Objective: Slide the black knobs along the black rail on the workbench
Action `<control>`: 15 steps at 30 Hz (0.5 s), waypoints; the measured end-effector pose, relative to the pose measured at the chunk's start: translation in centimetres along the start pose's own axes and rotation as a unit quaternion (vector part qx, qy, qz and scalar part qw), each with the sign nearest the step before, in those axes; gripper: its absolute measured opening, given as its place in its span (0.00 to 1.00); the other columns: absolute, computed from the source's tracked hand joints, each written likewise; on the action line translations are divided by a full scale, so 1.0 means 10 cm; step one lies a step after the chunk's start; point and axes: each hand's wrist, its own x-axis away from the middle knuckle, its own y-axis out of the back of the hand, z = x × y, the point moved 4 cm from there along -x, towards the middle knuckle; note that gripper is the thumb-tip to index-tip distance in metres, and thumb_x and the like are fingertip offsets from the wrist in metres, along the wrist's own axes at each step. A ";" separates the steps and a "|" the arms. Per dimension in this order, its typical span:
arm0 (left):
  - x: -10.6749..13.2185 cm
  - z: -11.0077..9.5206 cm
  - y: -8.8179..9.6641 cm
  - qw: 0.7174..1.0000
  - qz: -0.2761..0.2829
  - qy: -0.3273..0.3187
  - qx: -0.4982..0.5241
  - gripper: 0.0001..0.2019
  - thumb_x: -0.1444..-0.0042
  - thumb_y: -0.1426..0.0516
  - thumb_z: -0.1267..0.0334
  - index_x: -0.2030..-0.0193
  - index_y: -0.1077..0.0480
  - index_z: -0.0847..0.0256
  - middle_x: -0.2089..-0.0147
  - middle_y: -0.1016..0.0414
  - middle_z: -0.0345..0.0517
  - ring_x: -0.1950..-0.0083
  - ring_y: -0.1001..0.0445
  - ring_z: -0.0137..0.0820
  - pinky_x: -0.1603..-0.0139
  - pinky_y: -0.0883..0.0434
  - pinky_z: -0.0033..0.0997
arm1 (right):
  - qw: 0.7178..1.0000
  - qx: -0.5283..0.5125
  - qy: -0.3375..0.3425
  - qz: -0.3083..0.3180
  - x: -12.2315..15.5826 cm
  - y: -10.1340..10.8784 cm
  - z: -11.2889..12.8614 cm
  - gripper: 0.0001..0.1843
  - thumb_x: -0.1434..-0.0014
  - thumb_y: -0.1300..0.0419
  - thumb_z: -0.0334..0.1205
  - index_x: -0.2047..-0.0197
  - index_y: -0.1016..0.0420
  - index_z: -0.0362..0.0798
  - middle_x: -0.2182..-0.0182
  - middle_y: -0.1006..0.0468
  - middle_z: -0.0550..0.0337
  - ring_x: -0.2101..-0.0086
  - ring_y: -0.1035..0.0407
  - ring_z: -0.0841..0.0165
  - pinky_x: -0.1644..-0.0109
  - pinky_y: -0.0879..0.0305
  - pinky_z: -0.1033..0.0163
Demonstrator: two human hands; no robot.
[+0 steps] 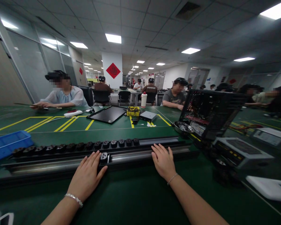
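Note:
Two long black metal tracks lie side by side across the bench in front of me. A row of round black socket modules [97,144] fills the far track [158,141] from its left end to past the middle. In the nearer track [133,157] sits a single socket module [104,157]. My left hand [87,173] rests flat over the near track, its fingers stretched out just left of that module. Farther right, my right hand [164,161] lies across the same track with fingers spread, gripping nothing.
A blue bin [10,145] stands at the left. On the right are an open computer case [210,112], a power supply [241,151], a metal bowl [183,127] and a white power strip [271,187]. A black panel [107,114] lies farther back; co-workers sit beyond.

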 end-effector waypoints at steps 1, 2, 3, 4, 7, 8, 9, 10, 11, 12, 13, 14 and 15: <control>0.00 0.00 0.00 1.000 -0.004 -0.002 0.000 0.31 0.45 0.57 0.45 0.44 0.38 0.68 0.40 0.38 0.55 0.39 0.41 0.40 0.39 0.45 0.44 | 1.000 -0.002 0.001 0.002 0.00 0.00 0.01 0.22 0.38 0.61 0.45 0.46 0.34 0.54 0.46 0.34 0.59 0.44 0.47 0.65 0.39 0.65 0.48; 0.00 0.00 0.00 1.000 -0.007 -0.004 0.001 0.31 0.46 0.57 0.45 0.44 0.38 0.68 0.40 0.38 0.55 0.40 0.41 0.40 0.39 0.45 0.44 | 1.000 -0.003 0.002 0.004 0.00 0.01 0.01 0.22 0.38 0.61 0.45 0.46 0.34 0.53 0.46 0.33 0.59 0.44 0.47 0.65 0.39 0.65 0.48; 0.01 0.01 0.00 1.000 -0.010 -0.006 0.002 0.31 0.46 0.57 0.45 0.44 0.37 0.69 0.40 0.38 0.55 0.40 0.41 0.40 0.39 0.45 0.44 | 1.000 -0.004 0.001 0.004 0.00 0.01 0.02 0.22 0.38 0.61 0.45 0.46 0.34 0.53 0.46 0.33 0.59 0.44 0.47 0.65 0.39 0.65 0.48; 0.01 0.01 0.00 1.000 -0.011 -0.007 0.004 0.31 0.45 0.57 0.45 0.45 0.37 0.69 0.40 0.38 0.55 0.40 0.41 0.40 0.39 0.45 0.44 | 1.000 -0.005 0.000 0.003 0.00 0.02 0.02 0.22 0.38 0.61 0.45 0.46 0.34 0.53 0.46 0.33 0.58 0.44 0.46 0.65 0.40 0.64 0.48; 0.00 0.01 0.00 1.000 -0.009 -0.007 0.007 0.31 0.45 0.57 0.46 0.45 0.37 0.68 0.40 0.38 0.54 0.39 0.41 0.40 0.39 0.45 0.44 | 1.000 -0.009 -0.002 0.000 0.00 0.02 0.02 0.22 0.38 0.61 0.44 0.46 0.34 0.53 0.46 0.33 0.58 0.44 0.46 0.65 0.40 0.63 0.49; 0.00 0.01 -0.01 1.000 -0.008 -0.006 0.008 0.30 0.45 0.57 0.46 0.45 0.37 0.67 0.40 0.38 0.54 0.39 0.41 0.40 0.39 0.45 0.44 | 1.000 -0.011 -0.002 0.000 0.00 0.02 0.02 0.22 0.38 0.61 0.44 0.47 0.34 0.53 0.46 0.33 0.59 0.44 0.45 0.65 0.40 0.63 0.49; 0.00 0.01 -0.01 1.000 -0.005 -0.005 0.009 0.30 0.46 0.56 0.45 0.45 0.37 0.67 0.40 0.38 0.54 0.39 0.42 0.40 0.39 0.45 0.44 | 1.000 -0.012 -0.002 -0.001 0.00 0.02 0.02 0.22 0.38 0.61 0.44 0.47 0.34 0.53 0.46 0.33 0.59 0.44 0.45 0.65 0.40 0.63 0.49; 0.00 0.01 -0.01 1.000 -0.003 -0.004 0.009 0.30 0.46 0.56 0.45 0.45 0.37 0.66 0.40 0.38 0.54 0.39 0.42 0.40 0.39 0.44 0.45 | 1.000 -0.013 -0.002 -0.001 0.00 0.01 0.02 0.22 0.38 0.60 0.44 0.47 0.34 0.53 0.46 0.33 0.59 0.44 0.45 0.65 0.40 0.63 0.49; 0.00 0.01 -0.01 1.000 -0.001 -0.003 0.009 0.30 0.46 0.56 0.45 0.45 0.37 0.66 0.40 0.38 0.54 0.39 0.42 0.40 0.39 0.44 0.45 | 1.000 -0.014 -0.002 -0.002 0.00 0.01 0.01 0.22 0.38 0.61 0.44 0.47 0.34 0.53 0.46 0.33 0.59 0.44 0.45 0.65 0.40 0.63 0.49; 0.00 0.01 -0.01 1.000 0.003 -0.003 0.008 0.31 0.46 0.56 0.45 0.45 0.37 0.67 0.40 0.39 0.54 0.39 0.42 0.41 0.39 0.44 0.45 | 1.000 -0.014 -0.002 -0.002 0.00 0.01 0.01 0.22 0.38 0.61 0.44 0.47 0.34 0.54 0.46 0.33 0.59 0.44 0.45 0.65 0.40 0.63 0.49; 0.00 0.01 -0.01 1.000 0.005 -0.002 0.009 0.31 0.46 0.56 0.45 0.45 0.37 0.67 0.40 0.39 0.54 0.39 0.42 0.41 0.39 0.44 0.45 | 1.000 -0.013 -0.001 -0.002 0.00 0.01 0.01 0.22 0.38 0.61 0.44 0.47 0.34 0.54 0.46 0.33 0.59 0.44 0.45 0.66 0.40 0.63 0.49; 0.00 0.01 -0.01 1.000 0.008 -0.001 0.009 0.31 0.46 0.56 0.45 0.44 0.37 0.67 0.40 0.39 0.54 0.39 0.42 0.41 0.39 0.44 0.45 | 1.000 -0.011 -0.001 -0.002 0.00 0.01 0.01 0.22 0.38 0.61 0.44 0.47 0.34 0.54 0.46 0.33 0.59 0.44 0.45 0.65 0.40 0.63 0.49; -0.01 0.01 0.00 1.000 0.009 0.000 0.011 0.31 0.46 0.56 0.45 0.44 0.37 0.67 0.40 0.39 0.54 0.39 0.42 0.41 0.39 0.44 0.44 | 1.000 -0.010 0.000 -0.002 0.00 0.00 0.01 0.22 0.38 0.61 0.44 0.46 0.34 0.54 0.46 0.33 0.59 0.44 0.45 0.65 0.40 0.63 0.49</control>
